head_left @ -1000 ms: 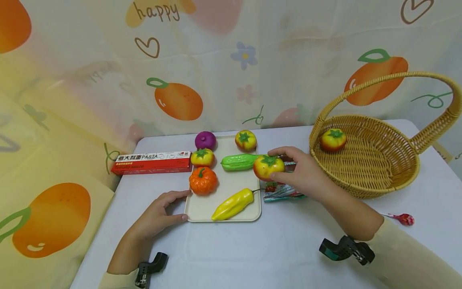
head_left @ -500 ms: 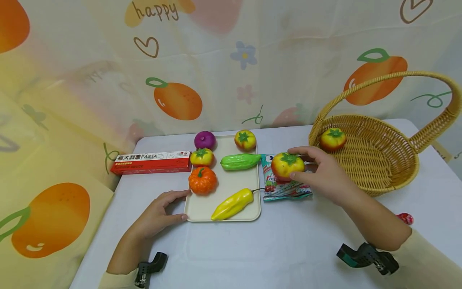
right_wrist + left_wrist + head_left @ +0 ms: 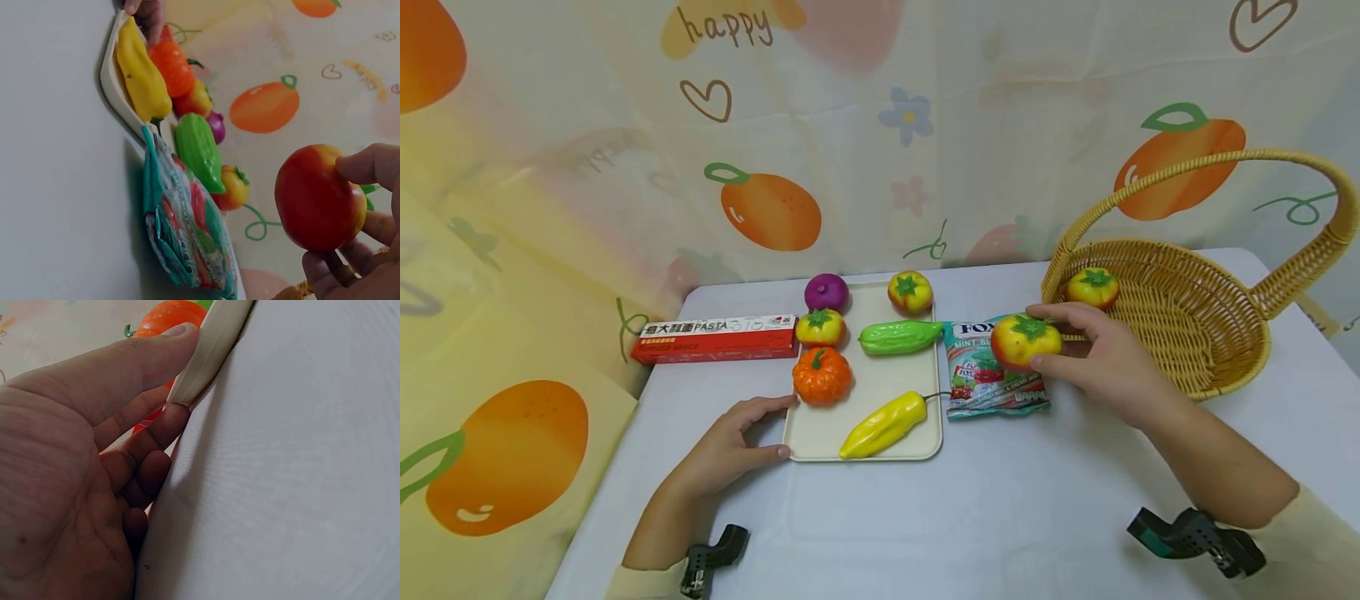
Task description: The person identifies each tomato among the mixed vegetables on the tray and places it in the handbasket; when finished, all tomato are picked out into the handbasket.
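Observation:
My right hand (image 3: 1120, 367) holds a yellow-and-red toy tomato (image 3: 1018, 343) between thumb and fingers, over the right part of a teal Fox's candy bag (image 3: 973, 387). In the right wrist view the held tomato shows its smooth red underside. My left hand (image 3: 730, 442) touches the left edge of a cream tray (image 3: 865, 433), fingers spread along it and thumb near the front corner. The tray carries a purple onion (image 3: 826, 292), two more toy tomatoes (image 3: 911, 292), an orange pumpkin (image 3: 822, 377), a green cucumber-like vegetable (image 3: 895, 337) and a yellow pepper (image 3: 883, 427).
A wicker basket (image 3: 1195, 333) with a tall handle stands at the right, another toy tomato (image 3: 1092, 287) inside it. Left of the tray lies a red-and-white pasta box (image 3: 715, 340). A printed cloth hangs behind the white table (image 3: 880, 533).
My right hand has carried the toy tomato rightward from the tray's right edge, over the candy bag towards the basket. More of the bag now shows. My left hand stays at the tray.

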The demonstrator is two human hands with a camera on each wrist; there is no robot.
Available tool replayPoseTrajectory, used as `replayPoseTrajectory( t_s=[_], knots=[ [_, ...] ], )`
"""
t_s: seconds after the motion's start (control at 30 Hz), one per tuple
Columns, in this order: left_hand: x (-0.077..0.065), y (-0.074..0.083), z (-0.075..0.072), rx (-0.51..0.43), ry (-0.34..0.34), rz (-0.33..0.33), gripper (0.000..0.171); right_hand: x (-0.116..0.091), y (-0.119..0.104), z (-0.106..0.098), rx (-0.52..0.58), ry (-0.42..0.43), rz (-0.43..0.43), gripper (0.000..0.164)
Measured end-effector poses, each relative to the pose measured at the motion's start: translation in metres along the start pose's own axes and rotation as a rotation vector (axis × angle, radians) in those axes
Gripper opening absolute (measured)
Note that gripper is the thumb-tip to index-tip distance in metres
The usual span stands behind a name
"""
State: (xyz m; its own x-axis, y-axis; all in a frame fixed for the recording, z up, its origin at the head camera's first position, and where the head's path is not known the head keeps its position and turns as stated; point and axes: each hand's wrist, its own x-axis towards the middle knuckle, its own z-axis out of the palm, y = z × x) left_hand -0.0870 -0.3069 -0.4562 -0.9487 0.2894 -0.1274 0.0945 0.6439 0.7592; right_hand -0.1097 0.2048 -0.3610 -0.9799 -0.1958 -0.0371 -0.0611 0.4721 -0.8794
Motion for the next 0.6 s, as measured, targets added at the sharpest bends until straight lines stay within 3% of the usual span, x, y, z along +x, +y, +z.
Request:
replayPoseTrajectory(
  t_s=[0.6],
  knots=[
    [0.0,0.0,0.0,-0.013,-0.003,0.022,0.069,-0.01,0.013,-0.033,-0.02,0.061,0.042,0.06]
  ],
)
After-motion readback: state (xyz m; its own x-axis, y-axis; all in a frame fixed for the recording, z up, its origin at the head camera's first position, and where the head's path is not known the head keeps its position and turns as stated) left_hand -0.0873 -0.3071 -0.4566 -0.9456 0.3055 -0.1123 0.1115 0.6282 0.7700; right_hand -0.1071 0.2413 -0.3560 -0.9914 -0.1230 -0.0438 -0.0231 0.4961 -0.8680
